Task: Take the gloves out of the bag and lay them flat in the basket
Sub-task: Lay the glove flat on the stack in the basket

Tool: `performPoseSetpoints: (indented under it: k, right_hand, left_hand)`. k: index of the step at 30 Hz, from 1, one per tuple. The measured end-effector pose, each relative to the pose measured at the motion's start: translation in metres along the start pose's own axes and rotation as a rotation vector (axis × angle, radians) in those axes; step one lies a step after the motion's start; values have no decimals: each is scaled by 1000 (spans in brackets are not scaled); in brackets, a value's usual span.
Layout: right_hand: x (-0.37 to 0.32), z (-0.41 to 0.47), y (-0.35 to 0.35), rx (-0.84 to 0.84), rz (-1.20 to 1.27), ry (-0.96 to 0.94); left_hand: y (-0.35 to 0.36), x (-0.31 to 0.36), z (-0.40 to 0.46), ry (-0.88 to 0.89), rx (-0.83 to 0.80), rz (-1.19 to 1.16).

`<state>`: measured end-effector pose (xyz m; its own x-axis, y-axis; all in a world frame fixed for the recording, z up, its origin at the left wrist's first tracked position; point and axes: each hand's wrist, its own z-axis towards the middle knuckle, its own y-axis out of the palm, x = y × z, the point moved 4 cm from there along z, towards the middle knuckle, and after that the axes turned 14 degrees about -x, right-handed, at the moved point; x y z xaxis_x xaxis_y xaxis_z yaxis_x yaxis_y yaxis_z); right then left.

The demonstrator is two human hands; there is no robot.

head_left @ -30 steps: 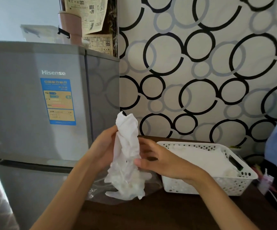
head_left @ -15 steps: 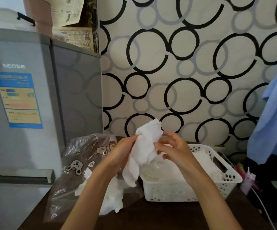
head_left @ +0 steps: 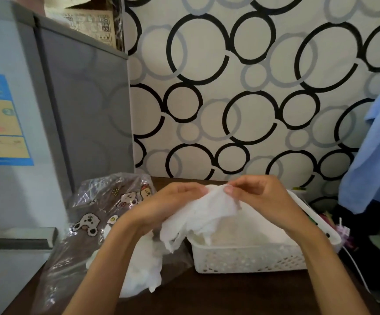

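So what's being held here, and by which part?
A white glove, pinched at its top edge by the left hand and the right hand, above the basket.

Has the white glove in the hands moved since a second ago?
Yes. The white glove has moved right, toward and partly over the white basket, where earlier it was held upright left of the basket, nearer the fridge.

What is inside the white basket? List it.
The white basket holds flat white material, probably gloves already laid in. Both hands, left and right, hold a white glove over it, covering much of the inside.
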<state>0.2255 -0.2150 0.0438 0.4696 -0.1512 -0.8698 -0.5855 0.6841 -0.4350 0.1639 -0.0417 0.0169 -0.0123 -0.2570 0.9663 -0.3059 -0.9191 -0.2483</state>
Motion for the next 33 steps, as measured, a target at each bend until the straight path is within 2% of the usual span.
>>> performPoseSetpoints:
  k: [3,6,9,12,13,15,17,18,23,28,30,32,33]
  right_hand:
    - [2,1,-3,129,27,-10]
    - [2,2,-7,254,4,-18]
    - [-3,0,-8,271,-44,-30]
    - [-11,-5,-9,272,1,-56]
    - [-13,-7,-10,242,20,-49]
    - [-15,-10,-10,68,-5,31]
    - [-9,-14,-9,-142,-114,173]
    - [-6,-15,-10,-187,-168,226]
    - [0,-24,-26,-145,-177,257]
    - [-5,-21,-29,-15,309,101]
    - [-5,-12,-19,96,411,105]
    - [-6,-8,-9,164,344,144]
    - [-7,-6,-6,146,323,138]
  left_hand:
    - [0,0,0,-8,39,31]
    - [5,11,1,-7,92,165]
    - [12,13,4,17,113,398]
    - [7,14,2,61,254,567]
    - [2,15,0,75,295,554]
    - [-8,17,-8,95,343,473]
    - [-18,18,-18,117,362,342]
    - [-21,19,-23,126,357,289]
    - [-28,22,-38,124,314,227]
    - [-25,29,-43,110,260,205]
    - [-20,31,-39,134,283,182]
    - [-20,30,-34,165,360,159]
    - [-20,30,-32,178,408,148]
